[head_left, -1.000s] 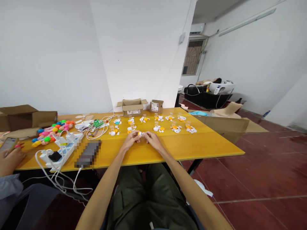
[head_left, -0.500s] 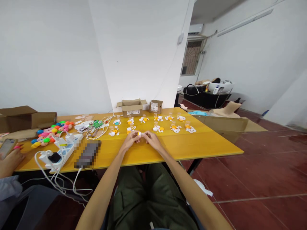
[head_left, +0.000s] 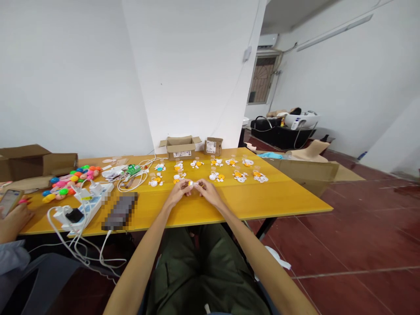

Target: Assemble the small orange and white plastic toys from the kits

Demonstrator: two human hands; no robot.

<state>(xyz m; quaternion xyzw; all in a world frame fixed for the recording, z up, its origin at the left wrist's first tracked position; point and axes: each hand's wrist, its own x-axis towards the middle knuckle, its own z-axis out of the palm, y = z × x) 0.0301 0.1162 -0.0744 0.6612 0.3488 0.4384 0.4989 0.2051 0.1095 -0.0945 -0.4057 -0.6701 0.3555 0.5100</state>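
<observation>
Both my hands meet over the near middle of the yellow table (head_left: pixel 249 201). Between their fingertips is a small white and orange plastic part (head_left: pixel 190 184), too small to name more closely. My left hand (head_left: pixel 180 192) pinches it from the left. My right hand (head_left: pixel 206 191) has its thumb and fingers closed at the part's right side. Just beyond lie groups of small plastic pieces: white discs (head_left: pixel 213 176), an orange disc (head_left: pixel 221 177) and clear little cups (head_left: pixel 257 168). A teal piece (head_left: pixel 160 167) shows in one group at the back left.
An open cardboard box (head_left: pixel 180 151) and a smaller carton (head_left: pixel 213 146) stand against the wall. Leftward are a phone (head_left: pixel 120 212), a power strip (head_left: pixel 93 203) with tangled cables and colourful toys (head_left: pixel 75 177). At far left, another person's hand (head_left: pixel 16 221) holds a phone.
My fingers have shifted very slightly around the small part, the right fingertips a little. Everything on the table stays in place.
</observation>
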